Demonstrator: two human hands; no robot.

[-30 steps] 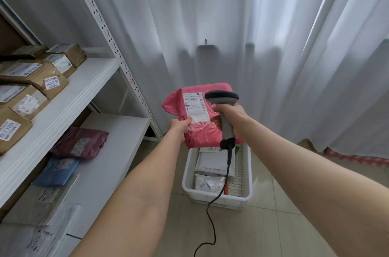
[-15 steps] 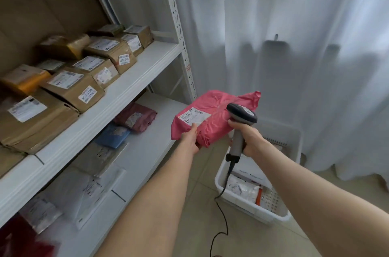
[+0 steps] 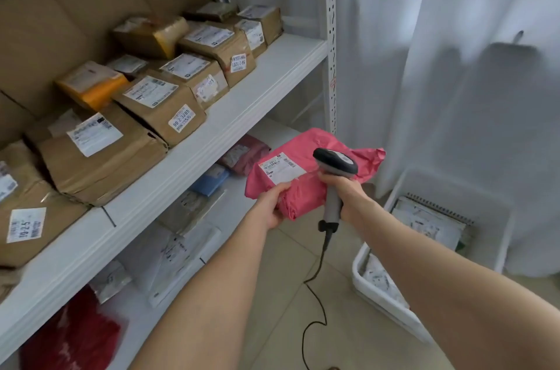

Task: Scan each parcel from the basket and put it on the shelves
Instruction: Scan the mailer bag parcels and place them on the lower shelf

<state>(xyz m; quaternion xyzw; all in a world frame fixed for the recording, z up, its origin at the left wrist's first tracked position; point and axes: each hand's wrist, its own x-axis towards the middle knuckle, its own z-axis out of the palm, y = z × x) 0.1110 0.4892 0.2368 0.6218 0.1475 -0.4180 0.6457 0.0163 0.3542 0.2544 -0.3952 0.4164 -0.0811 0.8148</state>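
A pink soft parcel [image 3: 306,188] with a white label on top is held flat in front of the shelves. My left hand [image 3: 271,207] grips its near left edge. My right hand [image 3: 348,198] grips the handle of a grey barcode scanner [image 3: 335,162], whose dark head sits over the parcel's right side. The white basket [image 3: 375,300] stands on the floor at the right with several white parcels inside. The white shelves [image 3: 212,139] fill the left of the view.
Several brown cardboard boxes [image 3: 157,109] crowd the upper shelf. On the lower shelf [image 3: 233,206] lie soft mailers in maroon, blue, grey and red. The scanner's black cable [image 3: 315,303] trails down to the tiled floor. A white curtain [image 3: 454,66] hangs behind.
The view has swung left toward the shelves, so the basket now lies at the right. The pink parcel has tipped from upright to flat and moved toward the lower shelf, both hands keeping their hold.
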